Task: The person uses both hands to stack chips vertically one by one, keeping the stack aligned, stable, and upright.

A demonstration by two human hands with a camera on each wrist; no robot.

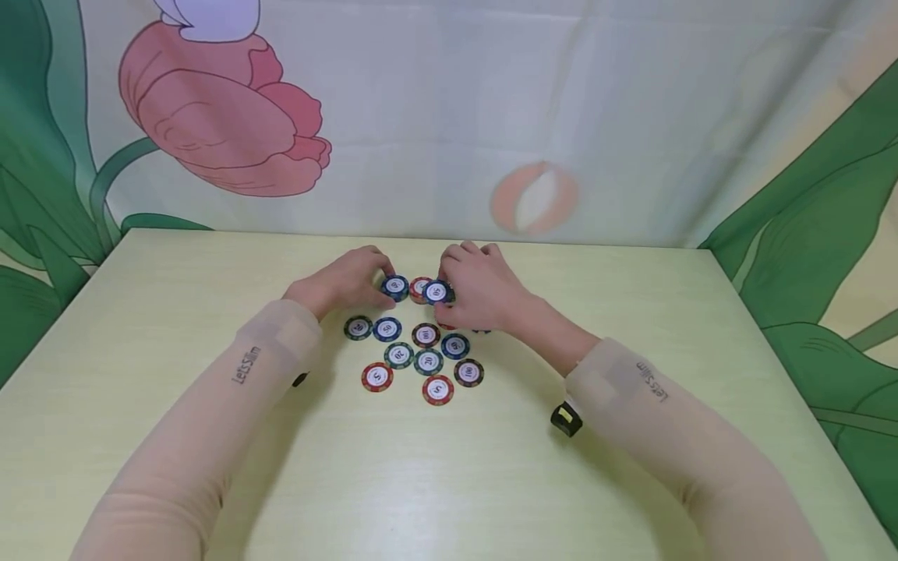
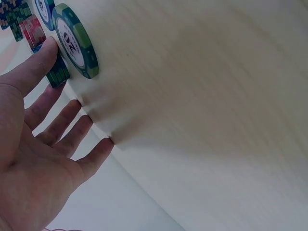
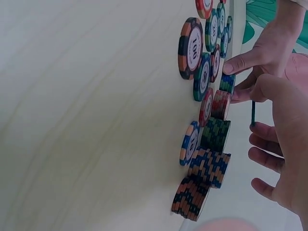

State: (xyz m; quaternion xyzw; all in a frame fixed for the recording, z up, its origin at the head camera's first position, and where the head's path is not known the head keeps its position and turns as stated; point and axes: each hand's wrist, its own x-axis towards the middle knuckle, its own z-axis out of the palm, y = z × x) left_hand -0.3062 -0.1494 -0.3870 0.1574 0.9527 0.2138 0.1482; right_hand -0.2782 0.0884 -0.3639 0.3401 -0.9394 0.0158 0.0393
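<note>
Thumb and fingers of the left hand [image 1: 347, 280] pinch the sides of a short stack of blue-green chips [image 1: 395, 287], which stands on the table. The left wrist view shows that hand [image 2: 53, 144] with its other fingertips at the tabletop. A single chip marked 50 [image 1: 436, 292] is held by the right hand [image 1: 484, 288] between thumb and finger. In the right wrist view this chip [image 3: 253, 113] is seen edge-on, raised beside the stacks. A red stack [image 3: 221, 104] stands next to the left hand's stack.
Loose chips lie nearer the person, among them a red one [image 1: 438, 390], a black one [image 1: 468, 372] and a green one [image 1: 429, 361]. Further stacks, green [image 3: 215, 134], blue-orange [image 3: 210, 167] and black-orange [image 3: 191, 198], stand in a row. A printed curtain [image 1: 421, 117] hangs behind the table [image 1: 393, 483].
</note>
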